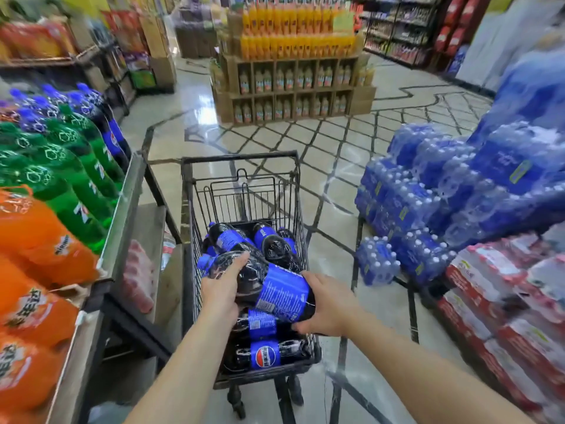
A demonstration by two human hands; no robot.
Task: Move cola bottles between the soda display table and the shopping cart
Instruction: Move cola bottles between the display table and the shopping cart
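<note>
While over cart [187,191]; L hand [220,289] + R hand [328,304] grip cola btl [275,289]

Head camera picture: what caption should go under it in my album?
Both hands, left hand and right hand, hold a cola bottle over the shopping cart full of bottles.

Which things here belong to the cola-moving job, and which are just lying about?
Job:
held cola bottle
left hand
right hand
shopping cart
soda display table

Lying about:
water packs
juice stand
</note>
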